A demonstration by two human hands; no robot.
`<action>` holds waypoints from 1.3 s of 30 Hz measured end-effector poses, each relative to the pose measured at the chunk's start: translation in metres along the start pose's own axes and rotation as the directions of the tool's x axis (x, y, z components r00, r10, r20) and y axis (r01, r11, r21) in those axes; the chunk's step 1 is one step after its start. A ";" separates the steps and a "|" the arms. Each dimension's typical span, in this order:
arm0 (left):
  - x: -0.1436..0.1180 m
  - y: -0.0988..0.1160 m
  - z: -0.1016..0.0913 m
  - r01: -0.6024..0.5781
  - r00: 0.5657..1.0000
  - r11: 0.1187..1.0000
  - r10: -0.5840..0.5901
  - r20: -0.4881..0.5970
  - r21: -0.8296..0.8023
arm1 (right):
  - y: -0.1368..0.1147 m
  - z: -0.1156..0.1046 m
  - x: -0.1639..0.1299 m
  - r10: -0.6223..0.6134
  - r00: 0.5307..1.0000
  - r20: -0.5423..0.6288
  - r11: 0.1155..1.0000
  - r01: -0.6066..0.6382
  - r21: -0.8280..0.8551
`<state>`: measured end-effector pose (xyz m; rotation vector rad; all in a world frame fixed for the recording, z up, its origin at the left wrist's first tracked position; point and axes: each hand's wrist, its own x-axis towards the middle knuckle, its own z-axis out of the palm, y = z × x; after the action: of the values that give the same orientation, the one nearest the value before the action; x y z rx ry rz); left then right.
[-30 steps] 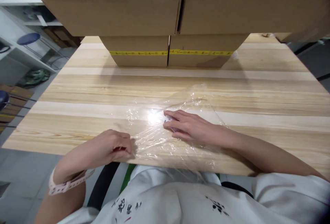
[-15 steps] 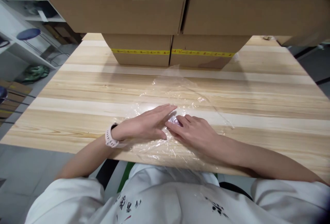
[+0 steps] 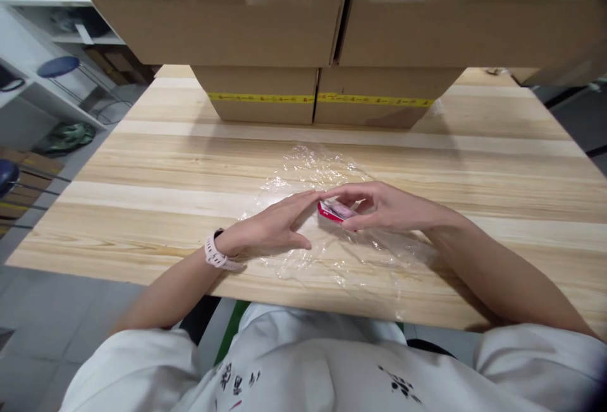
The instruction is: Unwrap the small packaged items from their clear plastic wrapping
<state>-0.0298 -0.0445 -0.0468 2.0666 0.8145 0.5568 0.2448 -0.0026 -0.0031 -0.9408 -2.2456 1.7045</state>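
Head view: a thin sheet of clear, crinkled plastic film (image 3: pixel 327 254) lies spread on the pale wooden plank table (image 3: pixel 142 172), near the person's edge. The right hand (image 3: pixel 384 206) pinches a small flat red-and-pink packet (image 3: pixel 334 211) between thumb and fingertips, lifting it tilted just above the middle of the film. The left hand (image 3: pixel 270 229) is released, lying flat with fingers stretched out on the film; its fingertips reach the packet's left end, though whether they touch it is unclear. A pale pink wristband (image 3: pixel 214 255) sits on the left wrist.

Judging by this, the film is laid out and the packet is placed over it, but no fold of film covers the packet yet, so the wrapping seems barely begun.

Far across the table stand stacked brown cardboard boxes (image 3: pixel 265 99) with a yellow tape strip.
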 end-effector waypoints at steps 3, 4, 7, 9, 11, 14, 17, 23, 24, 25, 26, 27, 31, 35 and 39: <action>0.006 0.010 0.001 0.062 0.997 0.996 -0.059 -0.053 0.059 | 0.009 -0.004 0.004 0.073 0.997 0.002 0.971 -0.071 0.227; 0.007 0.012 0.002 0.096 0.992 0.992 -0.089 -0.088 0.082 | 0.011 -0.004 0.005 0.087 0.996 -0.009 0.953 -0.080 0.292; 0.008 0.017 0.002 0.206 0.966 0.975 -0.190 -0.176 0.077 | 0.017 -0.002 0.010 0.111 0.991 -0.069 0.889 -0.069 0.452; 0.007 0.018 0.003 0.240 0.951 0.971 -0.238 -0.198 -0.016 | 0.019 -0.001 0.014 0.118 0.987 -0.112 0.857 -0.045 0.513; 0.006 0.020 0.004 0.244 0.942 0.954 -0.276 -0.190 -0.175 | 0.023 0.000 0.017 0.124 0.980 -0.158 0.848 -0.022 0.530; 0.003 0.029 0.002 0.279 0.932 0.847 -0.352 -0.086 -0.452 | 0.029 -0.004 0.021 0.141 0.960 -0.243 0.856 0.005 0.517; 0.001 0.041 -0.006 0.360 0.910 0.631 -0.400 0.110 -0.687 | 0.032 -0.016 0.021 0.164 0.937 -0.310 0.845 0.029 0.535; 0.008 0.037 -0.012 0.275 0.859 0.336 -0.507 0.073 -0.901 | 0.000 -0.029 -0.008 0.035 0.889 -0.458 0.920 0.150 0.363; 0.011 0.032 -0.010 0.266 0.825 0.328 -0.565 0.037 -0.907 | -0.008 -0.027 -0.014 0.006 0.883 -0.469 0.935 0.162 0.316; 0.013 0.027 -0.008 0.258 0.783 0.324 -0.622 0.000 -0.910 | -0.016 -0.023 -0.019 -0.017 0.882 -0.472 0.947 0.166 0.276; 0.016 0.023 -0.005 0.251 0.739 0.326 -0.673 -0.037 -0.911 | -0.022 -0.018 -0.023 -0.035 0.887 -0.461 0.957 0.162 0.240; 0.018 0.019 -0.003 0.243 0.701 0.336 -0.709 -0.075 -0.910 | -0.027 -0.012 -0.025 -0.050 0.897 -0.439 0.968 0.151 0.200; 0.023 0.012 0.001 0.169 0.659 0.452 -0.713 -0.241 -0.876 | -0.021 0.014 -0.015 -0.166 0.924 -0.345 0.979 0.114 -0.167; 0.022 0.011 -0.004 0.132 0.642 0.559 -0.677 -0.359 -0.818 | 0.004 0.040 0.005 -0.276 0.919 -0.283 0.769 0.034 -0.639; 0.016 0.009 -0.013 0.132 0.616 0.649 -0.646 -0.451 -0.749 | 0.025 0.057 0.015 -0.318 0.921 -0.227 0.598 0.009 -0.802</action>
<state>-0.0240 -0.0295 -0.0306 0.8960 1.2672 1.1865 0.2149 -0.0367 -0.0482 -1.0039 -2.7002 0.3126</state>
